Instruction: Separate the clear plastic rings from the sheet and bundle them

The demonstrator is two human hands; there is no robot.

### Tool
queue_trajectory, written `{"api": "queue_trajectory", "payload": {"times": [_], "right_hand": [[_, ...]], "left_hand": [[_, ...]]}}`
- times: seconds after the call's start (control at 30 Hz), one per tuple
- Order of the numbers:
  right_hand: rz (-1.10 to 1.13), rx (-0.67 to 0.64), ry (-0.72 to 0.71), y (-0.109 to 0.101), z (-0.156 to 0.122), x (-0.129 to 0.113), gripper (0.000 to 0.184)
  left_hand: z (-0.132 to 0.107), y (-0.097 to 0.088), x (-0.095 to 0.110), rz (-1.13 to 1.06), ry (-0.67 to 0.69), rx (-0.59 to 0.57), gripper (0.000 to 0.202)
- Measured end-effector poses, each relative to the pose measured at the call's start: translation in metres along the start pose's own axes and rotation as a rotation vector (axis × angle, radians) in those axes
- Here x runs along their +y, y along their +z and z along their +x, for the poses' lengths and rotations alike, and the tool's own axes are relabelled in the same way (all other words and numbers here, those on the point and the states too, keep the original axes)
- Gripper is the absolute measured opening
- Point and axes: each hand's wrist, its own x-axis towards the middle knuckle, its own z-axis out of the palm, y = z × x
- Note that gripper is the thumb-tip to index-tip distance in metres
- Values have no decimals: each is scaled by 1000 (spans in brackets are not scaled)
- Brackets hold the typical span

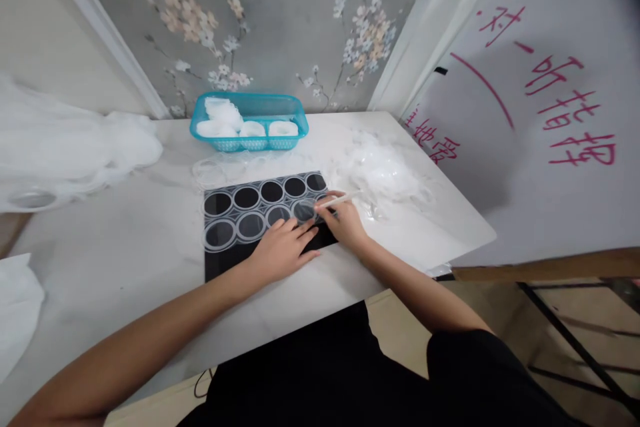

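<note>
A black mat (227, 263) lies on the table, partly covered by a thin translucent white sheet (262, 205) with two rows of round shapes outlined by pale rings. My left hand (280, 250) rests on the lower edge of the sheet and the mat, its fingers stretched out and holding nothing. In my right hand (346, 221) is a slim white pen-like tool (336, 201), pinched between the fingers at the sheet's right end. Its tip is close to a round in the lower row; whether it touches cannot be made out.
Behind the mat stands a blue plastic basket (250, 145) holding stacks of white round pieces. Translucent scraps (385, 170) heap up at the right. More white sheet material (75, 140) piles at the left of the table (150, 240). A whiteboard (525, 200) with red writing stands right.
</note>
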Motion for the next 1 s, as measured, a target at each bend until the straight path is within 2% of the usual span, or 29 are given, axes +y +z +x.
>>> {"api": "queue_trajectory", "payload": {"times": [0.1,0.2,0.3,0.6,0.7,0.8,0.87,0.97,1.0], "right_hand": [[166,-73,105,19,-18,-7,14],[239,-121,181,20,-18,-4,18],[239,-148,180,18,-13,-1,20],[144,-112,97,21,-21,-8,15],[-47,-99,-9,21,-27,-11,16],[-252,-159,-161,16,-15,-8,20],[-339,-94,-119,8,6,-3,21],[-362,209,110,3,33,-4,26],[-325,214,93,4,36,-8,27]], "left_hand": [[-13,0,2,30,-52,-12,57],[-18,-1,1,8,-64,-30,58],[-19,-2,-1,-17,-62,-42,57],[-13,-5,-7,-191,-106,-114,57],[-9,-10,-9,-237,-119,-138,54],[-5,-16,-11,-261,-114,-162,52],[-3,-18,-12,-278,-130,-182,54],[-9,-18,-10,-277,-117,-180,61],[-13,-17,-8,-261,-91,-161,62]]}}
